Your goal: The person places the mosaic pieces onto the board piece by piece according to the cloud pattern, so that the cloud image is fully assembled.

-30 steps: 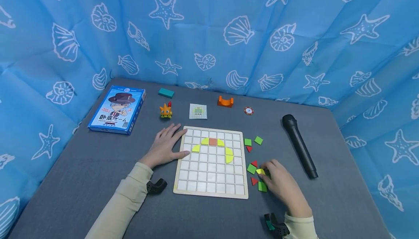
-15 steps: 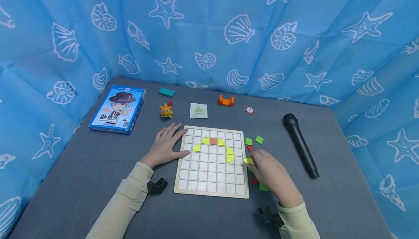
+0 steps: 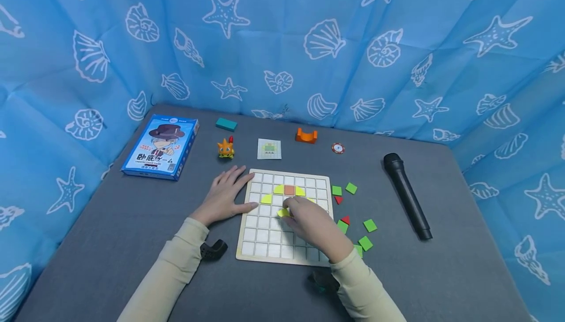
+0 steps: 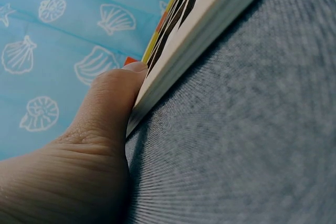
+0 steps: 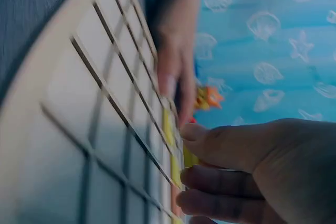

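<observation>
My right hand [image 3: 313,221] is over the middle of a white gridded board [image 3: 260,250] with a pale wooden frame. It pinches a yellow tile [image 3: 283,212] with a curved edge between thumb and fingertips; the right wrist view shows this yellow tile [image 5: 190,158] partly covered by the fingers. My left hand [image 3: 222,197] lies with fingers spread at the board's left edge, and its thumb [image 4: 113,95] touches the frame in the left wrist view. Yellow tiles [image 3: 267,199] and an orange-brown square tile [image 3: 289,190] sit in cells of the upper grid. The hand hides some of the right-side cells.
Right of the board lie several loose green square tiles [image 3: 370,225] and red triangles [image 3: 338,199]. A black microphone [image 3: 407,197] is farther right. Behind the board are a pattern card [image 3: 269,149], an orange figurine [image 3: 225,149], an orange block [image 3: 306,136] and a chip [image 3: 338,148]. A blue box [image 3: 160,147] lies left.
From the loose tiles at the right, my right hand has carried the yellow tile leftward over the board. Green tiles it had covered now show. The left hand has stayed in place.
</observation>
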The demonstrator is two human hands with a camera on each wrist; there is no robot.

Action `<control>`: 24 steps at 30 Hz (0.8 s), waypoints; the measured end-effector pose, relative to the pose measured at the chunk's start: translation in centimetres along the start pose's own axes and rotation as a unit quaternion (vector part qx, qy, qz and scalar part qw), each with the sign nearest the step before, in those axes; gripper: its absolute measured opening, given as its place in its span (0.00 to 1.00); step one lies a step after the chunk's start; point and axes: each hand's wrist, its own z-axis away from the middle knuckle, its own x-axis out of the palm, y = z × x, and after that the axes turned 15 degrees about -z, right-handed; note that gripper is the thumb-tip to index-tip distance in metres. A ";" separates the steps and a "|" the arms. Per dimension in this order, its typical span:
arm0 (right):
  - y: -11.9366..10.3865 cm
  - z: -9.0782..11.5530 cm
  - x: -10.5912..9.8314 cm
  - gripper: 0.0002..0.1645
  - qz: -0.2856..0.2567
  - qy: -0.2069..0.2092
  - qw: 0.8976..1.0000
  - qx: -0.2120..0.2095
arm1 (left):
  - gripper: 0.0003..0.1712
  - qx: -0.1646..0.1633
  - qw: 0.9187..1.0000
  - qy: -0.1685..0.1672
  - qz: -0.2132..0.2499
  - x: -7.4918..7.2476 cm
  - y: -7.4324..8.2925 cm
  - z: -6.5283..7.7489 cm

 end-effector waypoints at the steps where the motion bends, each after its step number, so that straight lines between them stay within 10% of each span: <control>1: -0.2 -0.3 0.4 0.16 -0.003 -0.002 1.000 0.003 | 0.51 0.001 1.000 0.001 -0.001 0.0 0.0 0.0; 24: -2.2 -2.6 4.4 0.17 -0.001 0.058 0.996 0.065 | 0.51 0.001 1.000 0.003 -0.003 0.0 0.0 0.0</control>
